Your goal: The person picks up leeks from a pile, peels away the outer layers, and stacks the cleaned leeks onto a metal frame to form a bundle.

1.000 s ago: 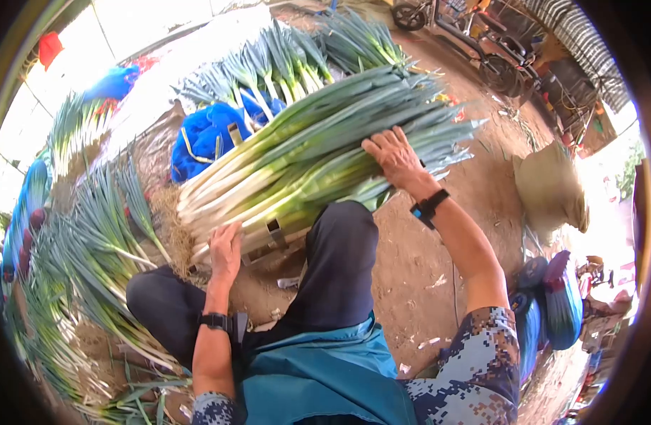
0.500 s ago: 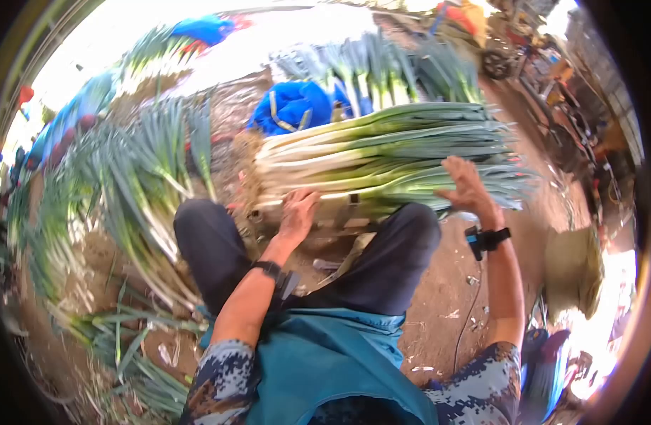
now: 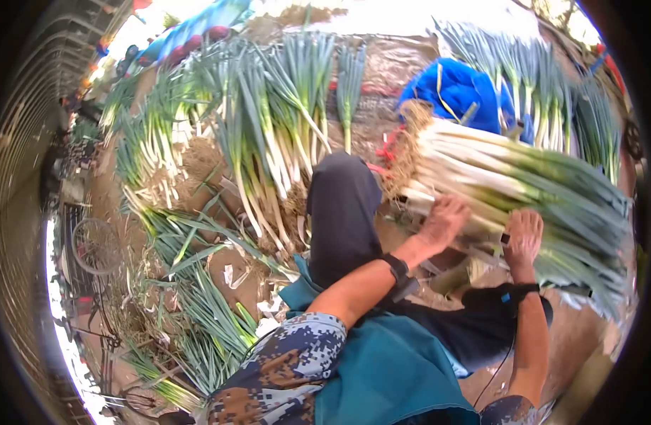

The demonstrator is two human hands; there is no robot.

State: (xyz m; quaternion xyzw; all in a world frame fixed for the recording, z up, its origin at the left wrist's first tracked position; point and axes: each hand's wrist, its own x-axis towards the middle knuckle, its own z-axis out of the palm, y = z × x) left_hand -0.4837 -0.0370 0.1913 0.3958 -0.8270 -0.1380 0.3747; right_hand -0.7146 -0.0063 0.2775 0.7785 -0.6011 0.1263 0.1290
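A thick bundle of green onions (image 3: 481,156) lies across a low stand in front of my knees, white stalks and brown roots to the left, leaves to the right. My left hand (image 3: 444,219) is at the near side of the white stalks, its fingers bent against them. Farther right, my right hand (image 3: 525,232) has its fingers curled onto the near stalks, where white turns to green. The fingertips of both hands are partly hidden. Beneath the bundle, the stand (image 3: 485,253) shows only in part.
Behind the bundle sits a blue cloth bundle (image 3: 456,92). More green onions (image 3: 276,120) lie in rows on the left, and others (image 3: 538,92) at the back right. Loose leaves (image 3: 212,319) are strewn on the dirt ground at lower left. A wheel (image 3: 95,244) stands at far left.
My view has turned left, so the bundle appears farther right and slanted. My right hand has come from the leaves toward my left hand, its spread fingers now curled on the stalks.
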